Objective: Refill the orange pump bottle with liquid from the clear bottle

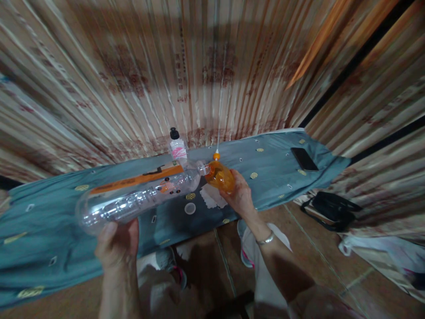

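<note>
My left hand (117, 246) is closed around the lower part of a large clear plastic bottle (133, 201) with an orange label. The bottle lies tilted nearly level, its neck pointing right. In my right hand (241, 195) is a small see-through amber bottle (220, 176), gripped by its base. The two bottles' mouths meet, though I cannot tell how tightly. Just behind them shows an orange cap piece (216, 156) with a thin white tube rising from it. Below lie a crumpled white tissue (211, 197) and a small round translucent lid (190, 208).
A clear bottle with a black cap and pink-white label (178, 148) stands at the back of the cloth-covered table (265, 190). To the right lies a black phone (304, 159). A black bag (332, 208) sits beyond the table's right front edge. A curtain (212, 79) hangs behind.
</note>
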Tool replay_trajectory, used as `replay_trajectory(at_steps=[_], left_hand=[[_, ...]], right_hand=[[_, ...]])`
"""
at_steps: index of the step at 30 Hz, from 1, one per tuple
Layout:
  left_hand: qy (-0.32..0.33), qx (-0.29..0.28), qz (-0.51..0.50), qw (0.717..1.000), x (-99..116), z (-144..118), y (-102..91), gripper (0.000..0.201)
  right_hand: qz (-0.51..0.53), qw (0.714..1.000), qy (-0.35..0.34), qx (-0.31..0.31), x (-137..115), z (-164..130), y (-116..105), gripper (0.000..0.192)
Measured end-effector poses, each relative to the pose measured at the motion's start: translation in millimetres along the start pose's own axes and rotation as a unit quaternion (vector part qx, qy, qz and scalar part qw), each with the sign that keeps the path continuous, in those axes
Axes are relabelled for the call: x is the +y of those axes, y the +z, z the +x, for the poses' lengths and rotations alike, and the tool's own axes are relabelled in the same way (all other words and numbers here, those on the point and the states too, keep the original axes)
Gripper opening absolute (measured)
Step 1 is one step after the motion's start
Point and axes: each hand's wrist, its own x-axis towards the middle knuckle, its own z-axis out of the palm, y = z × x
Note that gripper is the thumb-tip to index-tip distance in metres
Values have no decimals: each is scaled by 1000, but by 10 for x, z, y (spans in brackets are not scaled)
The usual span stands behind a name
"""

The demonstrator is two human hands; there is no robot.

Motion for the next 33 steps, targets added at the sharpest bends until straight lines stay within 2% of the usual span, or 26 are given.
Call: replay_trajectory(at_steps=[6,13,19,26,33], left_hand=[[7,9,-10,1000,8,-5,26,31],[4,4,-8,1000,10,-8,23,28],[2,-12,-4,1000,21,-20,2,15],[-5,30,-27,999,11,-3,13,22],[8,15,-12,1000,11,5,20,23]], right_hand=[[0,1000,4,-2,0,7,6,80],[-5,1000,-2,4,8,2,18,79],[0,1000,1,2,2,6,13,79],[-3,1000,-4,5,-5,4,2,79],[1,1000,-4,1,-4,10,1,80]])
